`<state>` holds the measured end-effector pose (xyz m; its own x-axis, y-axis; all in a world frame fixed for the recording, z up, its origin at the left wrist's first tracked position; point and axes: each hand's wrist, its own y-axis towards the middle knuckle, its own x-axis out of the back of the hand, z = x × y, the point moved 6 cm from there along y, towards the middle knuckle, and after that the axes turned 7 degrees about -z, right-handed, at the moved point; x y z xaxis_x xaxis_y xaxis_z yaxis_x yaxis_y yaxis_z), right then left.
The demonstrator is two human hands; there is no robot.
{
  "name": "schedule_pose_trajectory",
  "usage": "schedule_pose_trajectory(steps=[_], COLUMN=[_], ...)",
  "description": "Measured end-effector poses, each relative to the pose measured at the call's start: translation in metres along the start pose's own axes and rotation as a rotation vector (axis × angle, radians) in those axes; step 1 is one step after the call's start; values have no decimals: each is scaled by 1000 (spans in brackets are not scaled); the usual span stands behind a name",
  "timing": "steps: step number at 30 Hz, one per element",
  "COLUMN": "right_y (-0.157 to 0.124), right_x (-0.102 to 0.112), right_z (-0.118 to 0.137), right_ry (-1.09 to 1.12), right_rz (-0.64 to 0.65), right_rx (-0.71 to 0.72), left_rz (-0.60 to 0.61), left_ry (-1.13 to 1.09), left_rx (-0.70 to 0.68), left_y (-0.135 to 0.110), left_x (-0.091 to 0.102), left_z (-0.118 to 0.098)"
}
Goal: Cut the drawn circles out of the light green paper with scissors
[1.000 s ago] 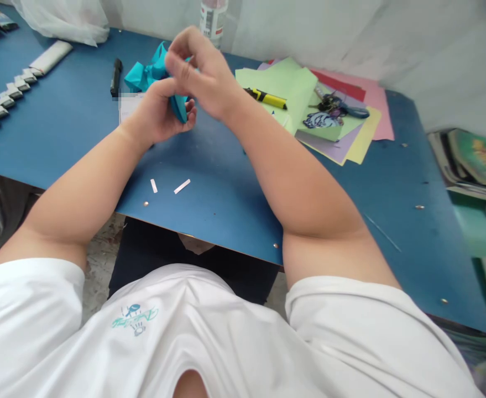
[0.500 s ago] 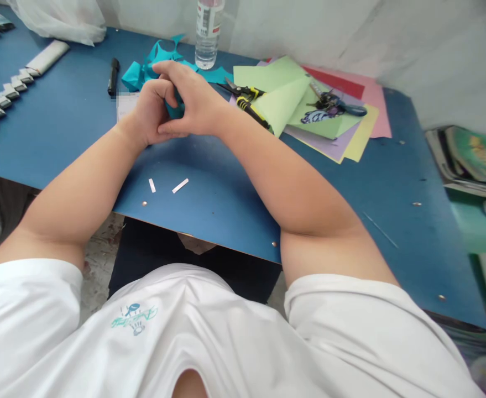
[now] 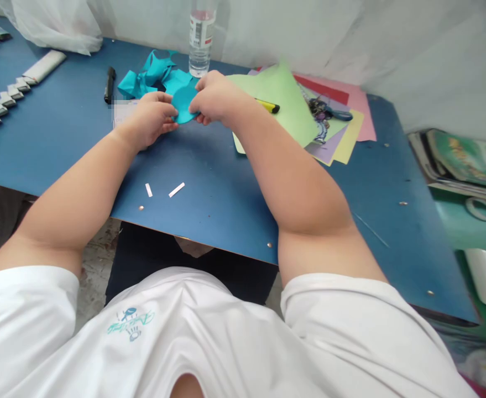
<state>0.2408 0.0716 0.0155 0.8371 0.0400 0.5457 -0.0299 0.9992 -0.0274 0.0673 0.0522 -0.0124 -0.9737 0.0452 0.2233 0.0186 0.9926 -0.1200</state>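
Both hands meet over the middle of the blue counter [image 3: 209, 166], toward its far edge; the left hand [image 3: 149, 119] and the right hand [image 3: 215, 99] each have their grip pinched together on one small round piece of teal paper [image 3: 183, 105], left fingers on its left rim, right fingers on its right rim, the piece held just above the counter surface; just behind it, toward the far edge, lies a crumpled heap of teal paper scraps [image 3: 151, 74], with a clear water bottle [image 3: 200, 41] standing upright beside them at the far edge; a black marker [image 3: 109, 84] lies left of the scraps, well apart from the left hand; a fan of coloured paper sheets [image 3: 321, 119] spreads toward the far right corner, the right hand resting against its green top sheet, a yellow-handled tool [image 3: 267, 105] on it; two small white strips [image 3: 163, 190] lie near the near edge, between the forearms; the stretch of counter from the hands back to the near edge is otherwise bare blue; a row of folded white paper pieces [image 3: 2, 102] runs along the left edge.
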Motion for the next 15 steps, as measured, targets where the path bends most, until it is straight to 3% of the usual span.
schedule_pose_trajectory(steps=[4,8,11,13,15], right_y=[-5,3,13,20,27], right_x=[23,77,115,128,134], right_z=[-5,-12,-36,-57,-73], right_ry=[-252,-500,-656,-679,-633], right_rz=[11,-147,-168,-120,-109], right_rx=[-38,-87,-222,-306,-302], left_rz=[-10,28,82,43,-43], left_ry=[24,63,56,62,90], left_rx=[-22,-37,-24,-39,-61], left_y=[0,2,3,5,8], left_x=[-6,-12,-18,-16,-10], left_z=[12,21,27,27,25])
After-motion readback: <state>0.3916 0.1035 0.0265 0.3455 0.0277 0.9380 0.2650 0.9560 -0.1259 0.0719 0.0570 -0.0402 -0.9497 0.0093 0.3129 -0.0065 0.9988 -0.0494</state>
